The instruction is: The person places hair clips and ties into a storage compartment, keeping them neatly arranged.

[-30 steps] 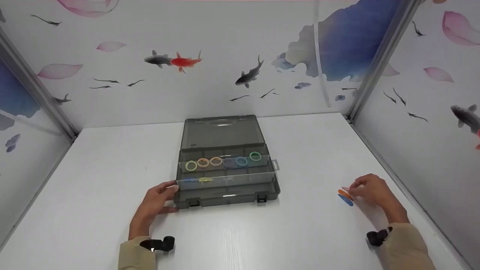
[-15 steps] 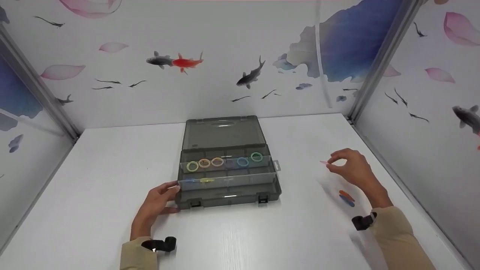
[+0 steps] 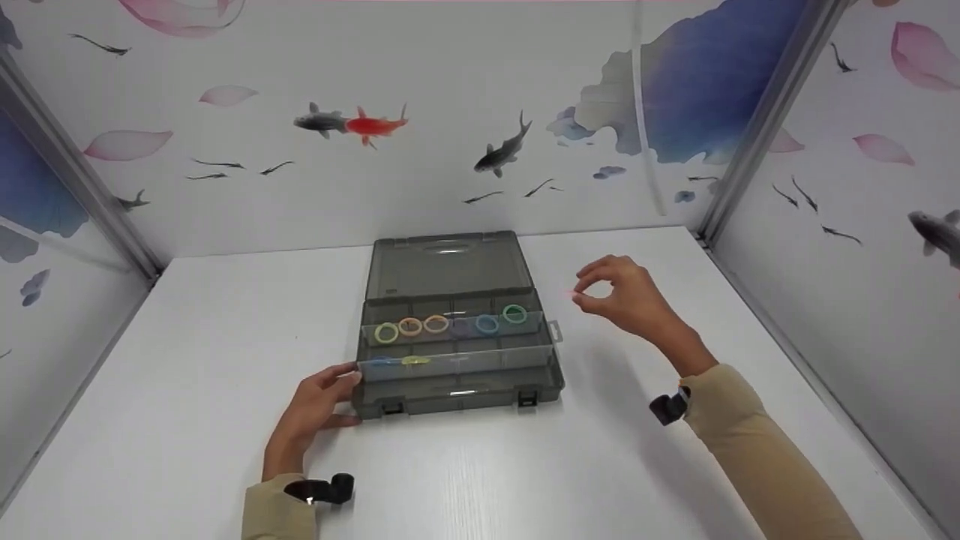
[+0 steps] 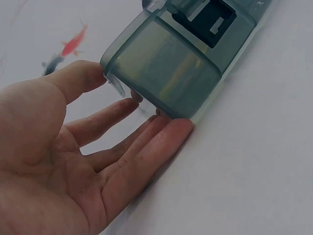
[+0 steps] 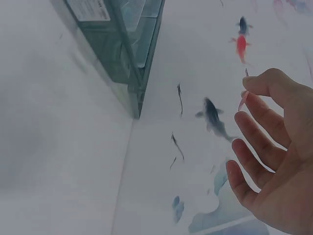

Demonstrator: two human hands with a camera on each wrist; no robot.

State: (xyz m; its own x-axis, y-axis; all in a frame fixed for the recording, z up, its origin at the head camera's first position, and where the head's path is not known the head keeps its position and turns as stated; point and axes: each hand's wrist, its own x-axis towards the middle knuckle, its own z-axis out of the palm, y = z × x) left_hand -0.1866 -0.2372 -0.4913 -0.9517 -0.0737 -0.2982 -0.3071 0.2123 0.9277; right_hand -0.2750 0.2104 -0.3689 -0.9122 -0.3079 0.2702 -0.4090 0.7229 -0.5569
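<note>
A grey translucent compartment box (image 3: 457,406) lies with its lid (image 3: 450,268) folded back. My left hand (image 3: 312,401) rests at its left side; in the left wrist view the extended fingers touch the end wall of the box (image 4: 166,68). Over the table to the right of the box, my right hand (image 3: 626,300) pinches a thin pink ring (image 5: 243,101) between thumb and index finger, the other fingers loosely bent. Inside the box, the back row holds several rings, among them a green ring (image 3: 514,305). A blue ring (image 3: 382,361) and a yellow ring (image 3: 415,360) lie in the middle row.
Clear dividers (image 3: 480,356) split the box into rows. A hanging tab (image 3: 556,331) sticks out at its right side. White walls (image 3: 420,195) with printed fish enclose the white table (image 3: 450,480). My right sleeve (image 3: 739,409) covers the spot of the loose orange and blue rings.
My right hand has lifted the pink ring off the table at the right and carried it leftward and away from me, towards the box. The left hand stays at the box.
</note>
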